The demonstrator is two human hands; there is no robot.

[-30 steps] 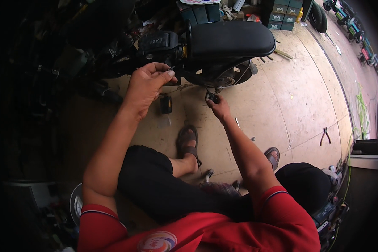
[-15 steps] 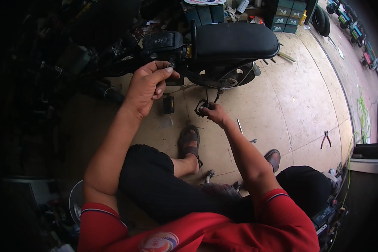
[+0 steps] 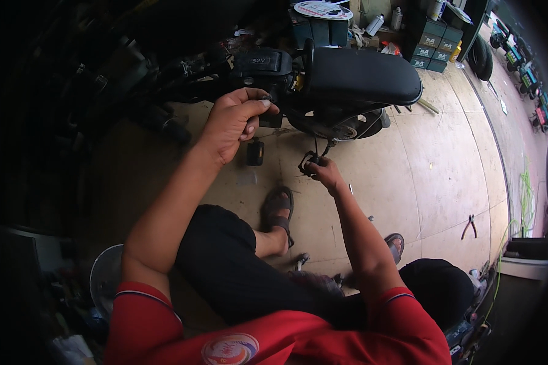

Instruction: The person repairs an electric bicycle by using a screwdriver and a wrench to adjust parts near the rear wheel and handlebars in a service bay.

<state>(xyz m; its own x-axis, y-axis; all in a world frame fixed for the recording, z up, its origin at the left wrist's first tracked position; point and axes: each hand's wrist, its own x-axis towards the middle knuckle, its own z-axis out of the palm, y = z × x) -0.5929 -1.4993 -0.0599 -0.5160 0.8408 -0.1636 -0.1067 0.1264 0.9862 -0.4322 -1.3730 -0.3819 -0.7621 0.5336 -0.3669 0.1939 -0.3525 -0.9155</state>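
A dark electric bike with a long black seat (image 3: 364, 74) stands side-on in front of me. My left hand (image 3: 234, 121) is raised beside its frame, just below the black battery casing (image 3: 262, 62). Thumb and forefinger are pinched together; a small dark bit shows at their tips, too small to name. Lower and to the right, my right hand (image 3: 327, 173) grips a black looped part (image 3: 307, 163) below the rear wheel (image 3: 371, 123). Thin dark lines run from there up to the bike. A black pedal (image 3: 255, 153) is seen between my hands.
Pliers (image 3: 469, 226) lie on the tiled floor at right. Stacked dark boxes (image 3: 431, 48) and a tyre (image 3: 481, 58) stand at the back right. My sandalled foot (image 3: 278, 207) rests below the bike. Dark clutter fills the left side.
The whole view has shifted, so the bike and both hands appear farther right and slightly lower. Both hands keep their grips and nearly the same places against the bike.
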